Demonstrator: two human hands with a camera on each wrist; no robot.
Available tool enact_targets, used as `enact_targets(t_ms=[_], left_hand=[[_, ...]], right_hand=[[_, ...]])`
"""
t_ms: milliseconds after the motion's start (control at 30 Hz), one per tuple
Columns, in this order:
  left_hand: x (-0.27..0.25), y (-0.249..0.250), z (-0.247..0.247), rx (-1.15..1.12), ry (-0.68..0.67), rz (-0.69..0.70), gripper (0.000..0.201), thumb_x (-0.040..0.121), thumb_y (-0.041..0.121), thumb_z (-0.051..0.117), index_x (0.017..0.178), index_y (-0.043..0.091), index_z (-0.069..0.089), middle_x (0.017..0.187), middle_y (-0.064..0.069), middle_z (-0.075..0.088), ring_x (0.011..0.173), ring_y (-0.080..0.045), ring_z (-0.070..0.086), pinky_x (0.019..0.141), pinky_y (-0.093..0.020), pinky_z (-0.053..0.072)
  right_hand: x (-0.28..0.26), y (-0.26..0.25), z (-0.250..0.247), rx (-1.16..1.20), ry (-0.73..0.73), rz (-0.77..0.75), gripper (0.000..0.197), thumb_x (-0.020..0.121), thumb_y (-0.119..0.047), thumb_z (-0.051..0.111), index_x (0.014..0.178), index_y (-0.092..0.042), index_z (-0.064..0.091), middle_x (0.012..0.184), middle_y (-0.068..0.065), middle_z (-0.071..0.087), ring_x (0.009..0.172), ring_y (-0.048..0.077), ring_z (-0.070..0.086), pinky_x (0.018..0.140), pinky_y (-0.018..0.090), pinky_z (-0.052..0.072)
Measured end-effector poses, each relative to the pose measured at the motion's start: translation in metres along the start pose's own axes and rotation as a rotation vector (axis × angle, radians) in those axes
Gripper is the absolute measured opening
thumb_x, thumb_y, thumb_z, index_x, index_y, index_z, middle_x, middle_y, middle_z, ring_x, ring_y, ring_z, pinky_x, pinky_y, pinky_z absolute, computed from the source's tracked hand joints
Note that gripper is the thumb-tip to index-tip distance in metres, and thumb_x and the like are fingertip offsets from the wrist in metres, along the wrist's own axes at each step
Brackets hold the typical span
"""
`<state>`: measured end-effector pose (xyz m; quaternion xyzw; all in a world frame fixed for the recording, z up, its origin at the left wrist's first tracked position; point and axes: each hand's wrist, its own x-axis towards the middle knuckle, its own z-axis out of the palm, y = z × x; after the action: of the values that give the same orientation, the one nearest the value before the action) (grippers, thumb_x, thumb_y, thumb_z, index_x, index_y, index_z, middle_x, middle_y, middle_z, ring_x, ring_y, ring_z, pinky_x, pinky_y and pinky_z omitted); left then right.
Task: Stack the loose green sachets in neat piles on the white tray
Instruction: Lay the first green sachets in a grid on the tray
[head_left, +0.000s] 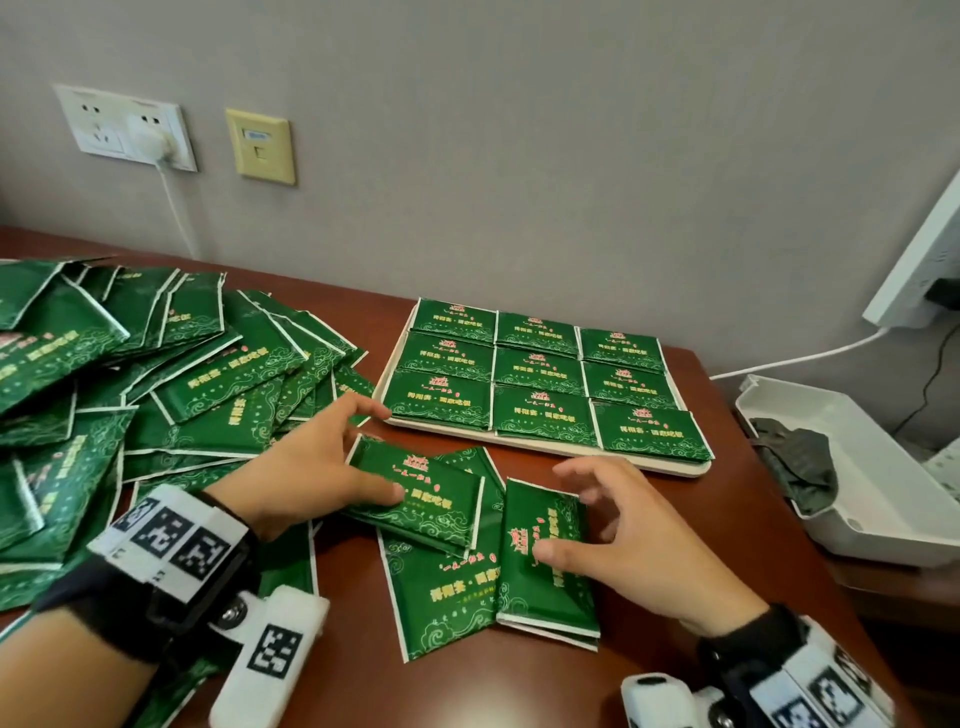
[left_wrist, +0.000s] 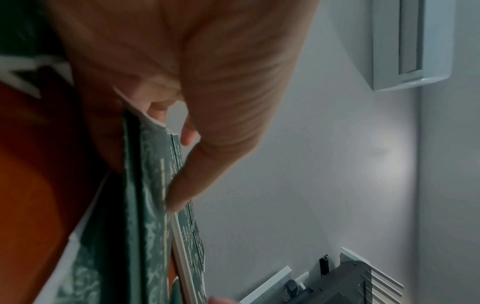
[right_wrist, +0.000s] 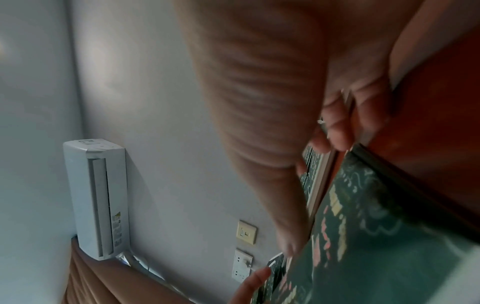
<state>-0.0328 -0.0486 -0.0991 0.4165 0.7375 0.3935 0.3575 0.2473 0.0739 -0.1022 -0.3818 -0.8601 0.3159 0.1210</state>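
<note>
Between the two hands, on the reddish-brown table, lie a few loose green sachets. The left hand pinches one small stack of sachets, thumb on its printed face and fingers over its far edge. The right hand grips a second stack, thumb pressing the top and fingers curled over its far end. A flat single sachet lies under both stacks. Just beyond the fingertips sits the white tray, carrying nine green piles in three rows of three. Left of the left hand sprawls a big heap of loose sachets. Each sachet bears yellow Chinese characters, a red emblem and pale cloud scrolls; the writing is too blurred to read. Right of the right hand stands a white bin.
</note>
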Motion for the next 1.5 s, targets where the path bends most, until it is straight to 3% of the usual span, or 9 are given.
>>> enact_targets(t_ms=[167, 300, 467, 700, 767, 1033, 1200, 1333, 1500], left_hand=[[-0.005, 0.002, -0.001, -0.070, -0.085, 0.071, 0.034, 0.072, -0.006, 0.082, 0.094, 0.018, 0.072, 0.085, -0.007, 0.075, 0.073, -0.017, 0.072, 0.072, -0.030, 0.059], [-0.007, 0.003, -0.001, -0.073, -0.023, 0.148, 0.026, 0.075, -0.002, 0.082, 0.082, 0.022, 0.075, 0.090, -0.005, 0.074, 0.076, -0.019, 0.072, 0.071, -0.029, 0.060], [-0.001, 0.015, -0.009, -0.233, 0.074, 0.183, 0.023, 0.083, 0.001, 0.075, 0.085, 0.023, 0.074, 0.100, -0.017, 0.066, 0.066, -0.017, 0.063, 0.052, -0.030, 0.055], [0.065, 0.071, -0.023, -0.207, 0.148, 0.236, 0.030, 0.092, -0.005, 0.063, 0.099, 0.021, 0.076, 0.104, -0.008, 0.062, 0.071, -0.016, 0.058, 0.064, -0.029, 0.060], [0.089, 0.078, -0.023, -0.210, 0.165, 0.216, 0.031, 0.093, -0.006, 0.061, 0.102, 0.020, 0.076, 0.103, -0.008, 0.064, 0.068, -0.014, 0.058, 0.065, -0.029, 0.060], [0.148, 0.063, -0.021, -0.169, 0.179, 0.086, 0.035, 0.096, -0.008, 0.051, 0.102, 0.019, 0.072, 0.087, -0.006, 0.061, 0.065, -0.012, 0.059, 0.072, -0.032, 0.061], [0.159, 0.050, -0.014, -0.132, 0.147, 0.018, 0.033, 0.095, -0.007, 0.054, 0.104, 0.019, 0.072, 0.127, -0.012, 0.058, 0.073, -0.015, 0.065, 0.074, -0.032, 0.061], [0.161, 0.047, -0.011, -0.003, 0.162, 0.021, 0.029, 0.092, 0.008, 0.066, 0.116, 0.024, 0.069, 0.136, -0.002, 0.054, 0.075, -0.016, 0.075, 0.080, -0.037, 0.062], [0.153, 0.057, -0.012, 0.338, 0.118, 0.040, 0.051, 0.089, 0.035, 0.070, 0.136, 0.034, 0.052, 0.145, 0.000, 0.046, 0.086, -0.014, 0.071, 0.080, -0.030, 0.058]], right_hand=[[0.019, -0.007, -0.001, -0.083, -0.177, 0.055, 0.086, 0.058, -0.053, 0.092, 0.130, -0.045, 0.045, 0.120, -0.023, 0.048, 0.111, -0.002, 0.047, 0.093, 0.024, 0.044], [0.025, -0.009, -0.004, -0.111, -0.251, 0.118, 0.062, 0.045, -0.060, 0.091, 0.091, -0.030, 0.063, 0.108, -0.011, 0.058, 0.101, 0.010, 0.058, 0.090, 0.034, 0.050], [0.043, -0.005, -0.031, 0.166, -0.139, 0.083, 0.025, 0.083, -0.040, 0.080, 0.094, -0.024, 0.063, 0.094, -0.002, 0.072, 0.091, 0.016, 0.070, 0.092, 0.051, 0.055], [0.114, -0.013, -0.071, 0.488, 0.474, 0.097, 0.013, 0.088, -0.028, 0.076, 0.096, -0.027, 0.066, 0.096, -0.004, 0.063, 0.088, 0.019, 0.061, 0.063, 0.030, 0.050], [0.133, -0.006, -0.068, 0.502, 0.551, 0.093, 0.009, 0.084, -0.027, 0.080, 0.088, -0.023, 0.073, 0.102, -0.007, 0.070, 0.103, 0.017, 0.063, 0.078, 0.036, 0.055], [0.169, 0.013, -0.057, 0.267, 0.322, 0.189, 0.040, 0.079, -0.017, 0.084, 0.114, -0.030, 0.068, 0.127, -0.007, 0.060, 0.121, 0.015, 0.054, 0.108, 0.039, 0.044], [0.174, 0.019, -0.054, 0.156, 0.261, 0.217, 0.035, 0.084, -0.018, 0.080, 0.115, -0.030, 0.068, 0.138, -0.003, 0.058, 0.127, 0.016, 0.052, 0.102, 0.032, 0.039], [0.176, 0.018, -0.055, 0.051, 0.207, 0.192, 0.031, 0.090, -0.022, 0.074, 0.119, -0.032, 0.066, 0.139, -0.006, 0.056, 0.086, 0.003, 0.058, 0.068, 0.011, 0.038], [0.174, 0.011, -0.055, -0.152, 0.138, 0.203, 0.050, 0.087, -0.041, 0.075, 0.133, -0.031, 0.058, 0.156, 0.000, 0.038, 0.144, 0.021, 0.036, 0.117, 0.038, 0.031]])
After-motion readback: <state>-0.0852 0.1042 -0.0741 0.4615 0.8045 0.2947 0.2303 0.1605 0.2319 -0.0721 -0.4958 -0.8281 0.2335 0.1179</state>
